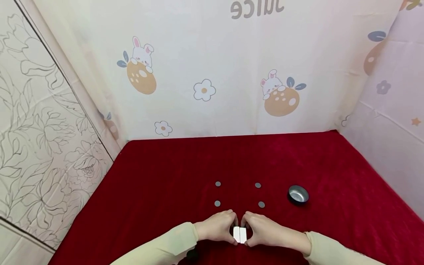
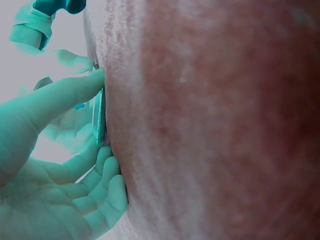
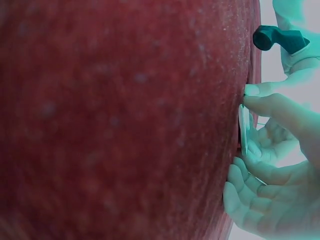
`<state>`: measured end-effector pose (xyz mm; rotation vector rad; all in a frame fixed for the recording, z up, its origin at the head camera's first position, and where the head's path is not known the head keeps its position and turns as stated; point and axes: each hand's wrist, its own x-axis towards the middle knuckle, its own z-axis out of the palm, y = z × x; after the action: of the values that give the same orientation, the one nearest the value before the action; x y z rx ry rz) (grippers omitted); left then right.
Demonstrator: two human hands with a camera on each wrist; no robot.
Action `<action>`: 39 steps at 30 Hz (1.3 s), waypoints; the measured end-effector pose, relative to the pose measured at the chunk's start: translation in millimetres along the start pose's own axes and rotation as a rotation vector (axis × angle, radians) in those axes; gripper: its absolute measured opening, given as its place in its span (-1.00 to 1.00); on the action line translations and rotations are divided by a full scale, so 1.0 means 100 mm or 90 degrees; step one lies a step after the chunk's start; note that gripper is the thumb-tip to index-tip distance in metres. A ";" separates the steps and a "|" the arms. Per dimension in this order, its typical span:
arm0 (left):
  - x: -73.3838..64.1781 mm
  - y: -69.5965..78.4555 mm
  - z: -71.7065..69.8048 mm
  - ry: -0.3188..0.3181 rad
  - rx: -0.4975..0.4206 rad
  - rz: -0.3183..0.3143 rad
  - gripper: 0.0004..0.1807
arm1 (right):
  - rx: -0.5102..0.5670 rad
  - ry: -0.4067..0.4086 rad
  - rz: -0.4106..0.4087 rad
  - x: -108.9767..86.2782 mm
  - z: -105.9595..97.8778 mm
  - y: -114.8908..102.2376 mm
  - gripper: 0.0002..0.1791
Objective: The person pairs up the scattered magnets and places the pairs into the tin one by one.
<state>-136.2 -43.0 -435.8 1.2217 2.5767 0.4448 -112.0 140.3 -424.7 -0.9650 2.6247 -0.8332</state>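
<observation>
Two small flat white rectangular pieces lie side by side near the table's front edge, a thin dark seam between them. My left hand (image 1: pixel 216 226) pinches the left white piece (image 1: pixel 236 235) between thumb and fingers at its far and near ends. In the same way, my right hand (image 1: pixel 265 230) holds the right white piece (image 1: pixel 243 235). Seen edge-on in the left wrist view, a thin plate (image 2: pixel 100 120) stands close against the red cloth, with fingertips at both ends. The right wrist view shows a similar thin edge (image 3: pixel 243 130) between thumb and fingers.
Several grey discs lie beyond the hands, among them a far left disc (image 1: pixel 218 184) and a near right disc (image 1: pixel 261 204). A round metal tin (image 1: pixel 298 194) with a dark outside sits to the right. Red cloth (image 1: pixel 159 184) covers the table; printed curtains (image 1: pixel 232 66) stand behind.
</observation>
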 end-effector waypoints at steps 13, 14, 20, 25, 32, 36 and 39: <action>-0.04 0.02 -0.01 -0.032 -0.147 -0.021 -0.64 | 0.110 -0.065 -0.007 -0.14 -0.12 0.09 -0.73; -0.04 0.03 -0.01 -0.032 -0.161 -0.020 -0.65 | 0.108 -0.064 -0.006 -0.15 -0.12 0.10 -0.73; -0.06 0.02 -0.02 -0.022 -0.249 -0.002 -0.77 | 0.114 -0.040 -0.012 -0.22 -0.21 0.15 -0.70; -0.07 0.02 -0.04 -0.003 -0.318 -0.002 -0.86 | 0.109 0.006 -0.008 -0.28 -0.30 0.22 -0.71; -0.05 0.02 -0.02 0.026 -0.459 -0.031 -0.92 | 0.087 0.075 -0.003 -0.37 -0.43 0.35 -0.71; -0.01 0.02 -0.02 0.053 -0.493 -0.052 -0.93 | 0.051 0.143 -0.024 -0.42 -0.48 0.43 -0.76; 0.02 0.04 -0.04 0.068 -0.507 -0.066 -0.93 | 0.010 0.185 -0.028 -0.46 -0.52 0.49 -0.78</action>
<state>-136.5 -39.5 -431.0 0.7756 2.1397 1.3655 -122.5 223.4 -410.2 -0.9639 2.8399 -1.0767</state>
